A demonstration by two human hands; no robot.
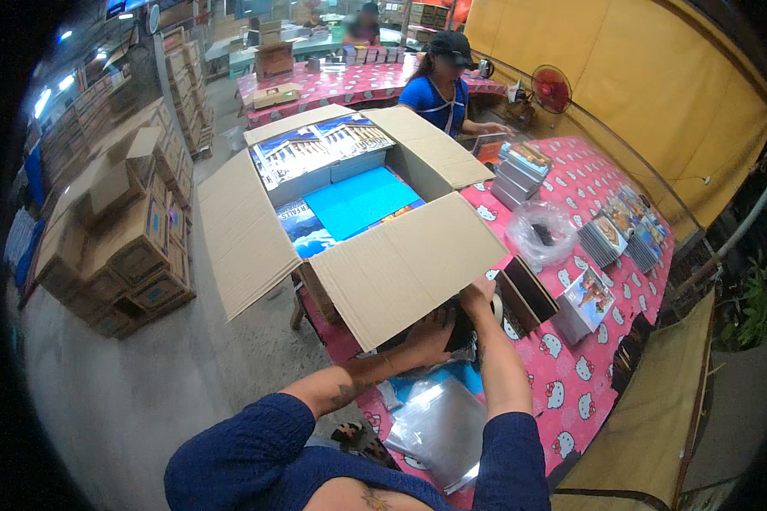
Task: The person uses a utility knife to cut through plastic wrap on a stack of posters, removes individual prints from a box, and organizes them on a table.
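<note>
A large cardboard box (418, 255) stands with its flaps spread. Inside lie stacks of picture-covered books (324, 149) and a bright blue sheet (362, 204). Below the box's near flap, my left hand (433, 339) rests with fingers stretched on a dark, shiny bundle (462, 334) whose kind I cannot make out. My right hand (479, 294) is curled at that flap's lower edge, beside the bundle; its fingertips are hidden. Between my forearms lies a pile of clear plastic sleeves (439, 426), with blue material (464, 375) showing behind it.
The pink patterned table (562, 375) bears a brown upright holder (527, 294), book stacks (584, 302) and a clear plastic bag (544, 234). Across it a person in blue (435, 94) handles books. Stacked cartons (136, 247) stand on the floor at left; a red fan (551, 89) is at back.
</note>
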